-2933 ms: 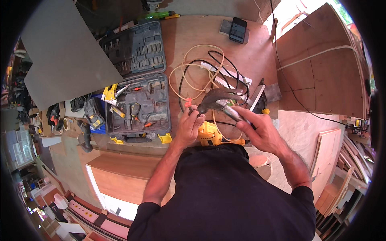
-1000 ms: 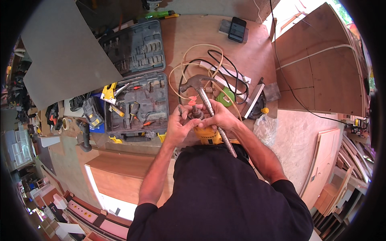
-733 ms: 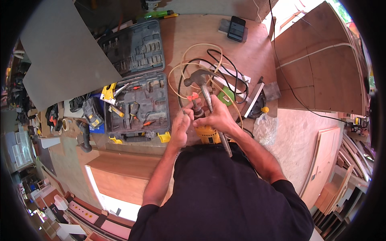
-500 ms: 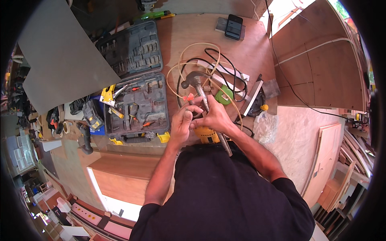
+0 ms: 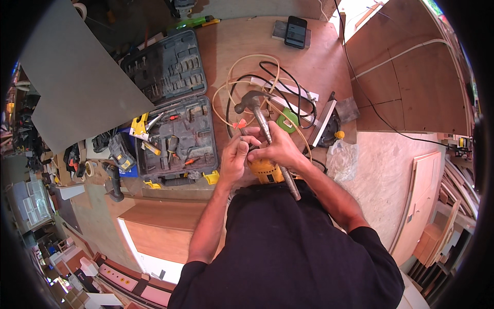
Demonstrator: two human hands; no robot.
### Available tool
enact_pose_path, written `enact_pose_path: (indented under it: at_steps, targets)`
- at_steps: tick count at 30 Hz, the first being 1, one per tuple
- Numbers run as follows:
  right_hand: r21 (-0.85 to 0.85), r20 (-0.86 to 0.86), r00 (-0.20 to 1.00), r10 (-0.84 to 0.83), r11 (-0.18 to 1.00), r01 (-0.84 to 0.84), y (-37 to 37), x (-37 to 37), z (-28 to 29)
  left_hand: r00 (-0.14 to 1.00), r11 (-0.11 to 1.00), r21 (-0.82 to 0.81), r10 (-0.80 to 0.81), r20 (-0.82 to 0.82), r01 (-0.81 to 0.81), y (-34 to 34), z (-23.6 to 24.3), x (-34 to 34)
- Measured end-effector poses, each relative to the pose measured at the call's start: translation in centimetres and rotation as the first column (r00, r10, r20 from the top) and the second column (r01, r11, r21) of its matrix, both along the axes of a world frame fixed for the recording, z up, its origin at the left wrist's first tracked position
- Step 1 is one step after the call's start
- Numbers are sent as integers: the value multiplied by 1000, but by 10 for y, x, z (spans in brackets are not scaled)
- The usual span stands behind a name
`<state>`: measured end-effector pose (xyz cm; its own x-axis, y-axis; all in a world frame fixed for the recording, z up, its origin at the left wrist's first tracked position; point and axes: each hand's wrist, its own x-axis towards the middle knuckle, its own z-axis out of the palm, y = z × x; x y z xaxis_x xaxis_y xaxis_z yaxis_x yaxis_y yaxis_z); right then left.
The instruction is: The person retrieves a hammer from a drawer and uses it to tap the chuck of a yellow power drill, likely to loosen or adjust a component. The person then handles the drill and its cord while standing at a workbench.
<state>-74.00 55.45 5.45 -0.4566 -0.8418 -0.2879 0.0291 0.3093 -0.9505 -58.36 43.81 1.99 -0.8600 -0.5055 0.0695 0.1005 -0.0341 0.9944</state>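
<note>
A claw hammer (image 5: 261, 119) crosses the middle of the view, its dark head up over the bench and its worn metal handle slanting toward my shirt. My right hand (image 5: 283, 151) is closed round the handle, thumb reaching toward the left hand. Close beside it, my left hand (image 5: 235, 160) has bent fingers pinched together; whatever they hold is hidden. A small orange-red piece (image 5: 240, 123) shows just beyond the left fingertips. Beneath both hands sits a yellow tool body (image 5: 265, 172), partly covered. A green tape measure (image 5: 287, 120) lies beyond my right hand.
To the left lies an open tool case (image 5: 205, 135) with bits and screwdrivers. Looped cables (image 5: 230, 77) and white strips (image 5: 284, 88) spread across the bench (image 5: 231, 38). A phone (image 5: 296, 32) rests at the back; a plastic bag (image 5: 342, 160) hangs at the right edge.
The hands and hammer keep nearly the same pose, with only a slight shift of the fingers. The whole view has moved a little.
</note>
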Motion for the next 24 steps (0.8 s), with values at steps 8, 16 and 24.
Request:
enact_pose_path:
  at_steps: [8,16,24]
  targets:
    - [274,-301,953,11,959,76,38,-25,30,991,991,-33,132,-33,-133,20,-4,-13]
    - [153,-303,922,242,967,-204,83,-40,130,984,965,-203,147,-101,-165,25,-12,-13]
    - [58,-284,946,153,988,-143,80,-39,167,977,953,-264,97,-191,-146,22,-13,-10]
